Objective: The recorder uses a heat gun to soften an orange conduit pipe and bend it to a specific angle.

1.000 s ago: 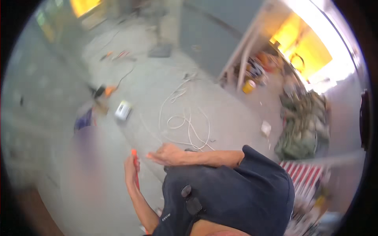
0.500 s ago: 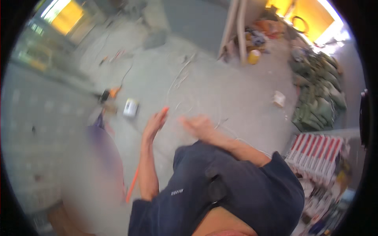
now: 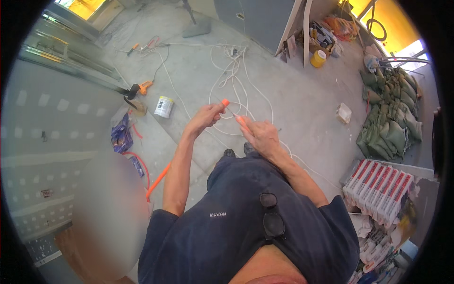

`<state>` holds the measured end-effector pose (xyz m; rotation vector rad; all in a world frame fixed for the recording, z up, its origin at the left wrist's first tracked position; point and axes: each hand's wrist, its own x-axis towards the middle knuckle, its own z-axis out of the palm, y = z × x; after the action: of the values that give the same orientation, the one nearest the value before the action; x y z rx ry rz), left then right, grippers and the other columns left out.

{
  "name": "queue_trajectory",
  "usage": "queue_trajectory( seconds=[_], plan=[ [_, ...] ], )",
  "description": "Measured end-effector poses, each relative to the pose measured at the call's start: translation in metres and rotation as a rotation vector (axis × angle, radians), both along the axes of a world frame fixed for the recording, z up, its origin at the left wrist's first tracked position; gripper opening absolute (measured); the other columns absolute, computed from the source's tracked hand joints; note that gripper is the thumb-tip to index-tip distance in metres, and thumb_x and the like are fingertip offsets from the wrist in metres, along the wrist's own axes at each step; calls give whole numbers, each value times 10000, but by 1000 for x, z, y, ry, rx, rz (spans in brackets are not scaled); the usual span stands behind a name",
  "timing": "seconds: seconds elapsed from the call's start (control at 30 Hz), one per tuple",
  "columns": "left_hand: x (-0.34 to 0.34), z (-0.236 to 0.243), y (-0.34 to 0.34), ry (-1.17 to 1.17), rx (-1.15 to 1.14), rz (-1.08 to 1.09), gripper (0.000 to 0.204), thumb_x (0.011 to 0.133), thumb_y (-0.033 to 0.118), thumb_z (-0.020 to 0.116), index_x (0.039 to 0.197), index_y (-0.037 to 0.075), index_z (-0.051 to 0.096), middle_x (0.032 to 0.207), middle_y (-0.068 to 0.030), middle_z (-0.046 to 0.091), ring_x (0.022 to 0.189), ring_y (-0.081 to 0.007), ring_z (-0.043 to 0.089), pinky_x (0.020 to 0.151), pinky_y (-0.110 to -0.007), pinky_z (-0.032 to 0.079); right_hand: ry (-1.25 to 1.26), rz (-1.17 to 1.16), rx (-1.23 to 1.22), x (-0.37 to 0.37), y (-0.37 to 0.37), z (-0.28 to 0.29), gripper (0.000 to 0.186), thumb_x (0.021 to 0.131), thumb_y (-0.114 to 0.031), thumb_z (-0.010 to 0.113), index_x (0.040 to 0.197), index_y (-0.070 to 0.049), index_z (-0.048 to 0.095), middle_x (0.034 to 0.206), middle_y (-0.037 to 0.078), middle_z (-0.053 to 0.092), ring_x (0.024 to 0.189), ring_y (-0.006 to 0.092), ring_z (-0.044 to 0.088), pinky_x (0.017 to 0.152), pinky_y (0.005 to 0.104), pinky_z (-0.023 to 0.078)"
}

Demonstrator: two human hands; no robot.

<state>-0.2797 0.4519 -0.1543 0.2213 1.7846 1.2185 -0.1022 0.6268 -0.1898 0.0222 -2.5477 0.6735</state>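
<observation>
Two hands (image 3: 206,118) (image 3: 265,137) grip a curved orange tube (image 3: 225,102) and slim orange-handled tool (image 3: 243,124).

We have room to pass over the floor (image 3: 306,111) right of our right hand (image 3: 264,135), as far as a small white tub (image 3: 344,113); green sacks (image 3: 391,113) block the way beyond. An orange-handled tool (image 3: 243,123) reaches into the narrow gap toward our left hand (image 3: 208,116). Ahead, loops of white cord (image 3: 234,78) could snag us. Leftward, a white can (image 3: 163,107) stands near, and an orange hose (image 3: 159,181) runs beside our left forearm.
</observation>
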Motion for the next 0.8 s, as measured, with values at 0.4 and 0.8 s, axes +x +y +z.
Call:
queue_trajectory(
  seconds=[0.4, 0.8],
  plan=[
    [-29, -41, -26, -184, 142, -177, 412, 1108, 427, 462, 1142, 52, 630, 720, 81, 428, 603, -49, 338, 531, -229, 288, -4, -87, -1, 5, -32, 10, 366, 904, -214, 754, 1256, -154, 674, 624, 2, 614, 559, 175, 613, 557, 343, 419],
    [-21, -31, -19, 18, 63, -210, 409, 1091, 452, 489, 1065, 76, 647, 707, 86, 432, 597, -40, 335, 526, -230, 270, -12, -126, 13, 6, -37, 2, 369, 906, -231, 743, 1263, -165, 675, 648, -10, 634, 572, 176, 623, 566, 349, 425]
  ],
)
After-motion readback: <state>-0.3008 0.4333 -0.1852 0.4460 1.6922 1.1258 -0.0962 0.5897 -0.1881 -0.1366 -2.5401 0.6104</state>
